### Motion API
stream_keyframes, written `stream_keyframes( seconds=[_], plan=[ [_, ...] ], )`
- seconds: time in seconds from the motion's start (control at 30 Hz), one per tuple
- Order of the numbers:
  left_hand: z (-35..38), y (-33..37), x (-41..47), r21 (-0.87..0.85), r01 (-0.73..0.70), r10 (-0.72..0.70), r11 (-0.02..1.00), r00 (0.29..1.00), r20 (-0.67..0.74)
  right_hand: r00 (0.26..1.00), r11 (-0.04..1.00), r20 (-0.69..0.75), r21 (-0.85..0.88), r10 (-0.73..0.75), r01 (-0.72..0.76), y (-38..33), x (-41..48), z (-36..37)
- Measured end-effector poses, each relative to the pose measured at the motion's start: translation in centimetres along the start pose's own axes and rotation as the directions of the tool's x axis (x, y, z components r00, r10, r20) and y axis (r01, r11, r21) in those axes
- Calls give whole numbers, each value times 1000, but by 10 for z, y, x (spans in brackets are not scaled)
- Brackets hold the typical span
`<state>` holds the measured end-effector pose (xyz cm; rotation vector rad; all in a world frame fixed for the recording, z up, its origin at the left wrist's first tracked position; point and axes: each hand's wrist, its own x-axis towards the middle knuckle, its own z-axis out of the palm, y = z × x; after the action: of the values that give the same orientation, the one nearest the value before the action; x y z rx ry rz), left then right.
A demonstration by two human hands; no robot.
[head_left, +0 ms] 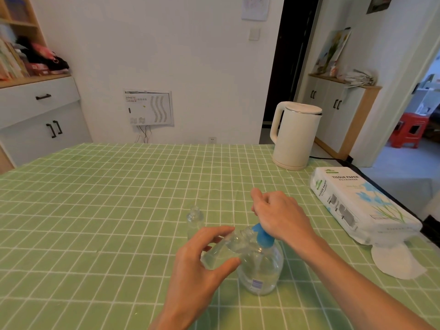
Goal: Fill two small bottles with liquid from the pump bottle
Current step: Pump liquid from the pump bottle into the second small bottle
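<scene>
Most of the blue pump head [263, 235] hidden under the right hand [281, 215]; nozzle tip out of sight. Cannot tell whether the small bottle [221, 248] in the left hand [200, 263] touches the nozzle: clear plastic blurred against the pump bottle [262, 275]. Base of the second small bottle [194, 216] covered by left fingers [214, 233]. Both forearms cut off at the bottom edge. Pump-bottle label too small to read. At left, shelf [14, 44] cropped, contents blurred.
</scene>
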<state>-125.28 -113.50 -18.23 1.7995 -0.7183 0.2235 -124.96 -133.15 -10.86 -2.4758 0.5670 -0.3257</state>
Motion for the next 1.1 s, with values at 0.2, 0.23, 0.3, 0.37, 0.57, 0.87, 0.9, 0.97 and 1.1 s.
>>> stream_keyframes(
  seconds=[0.2, 0.23, 0.3, 0.37, 0.57, 0.87, 0.9, 0.97, 1.1],
  plan=[
    [2, -1, 1, 11, 8, -8, 1000, 1000, -5, 999, 999, 14, -14, 49, -49, 1, -4, 6],
    [2, 0, 1, 8, 8, -8, 1000, 1000, -5, 999, 999, 8, -13, 46, -46, 1, -5, 7],
    [2, 0, 1, 1, 12, -12, 1000, 1000, 1, 999, 999, -1, -7, 32, -32, 1, -6, 7],
    [2, -1, -1, 2, 12, -12, 1000, 1000, 2, 1000, 1000, -11, -4, 17, -17, 0, -6, 5],
    [0, -2, -1, 15, 26, -26, 1000, 1000, -5, 1000, 1000, -10, -17, -4, 4, -1, -1, -1],
    [-1, 0, -2, 15, 38, -38, 999, 999, -17, 994, 995, 69, 39, 87, -90, 1, -3, 5],
    [-1, 1, -2, 13, 42, -42, 999, 999, -15, 993, 995, 73, 35, 91, -94, 2, -2, 6],
    [-1, 1, -2, 9, 49, -49, 999, 999, -15, 995, 996, 63, 28, 83, -85, 3, -1, 8],
    [-3, 3, -3, -1, 49, -49, 999, 999, -12, 998, 998, 34, 35, 55, -57, 4, -3, 7]
  ],
)
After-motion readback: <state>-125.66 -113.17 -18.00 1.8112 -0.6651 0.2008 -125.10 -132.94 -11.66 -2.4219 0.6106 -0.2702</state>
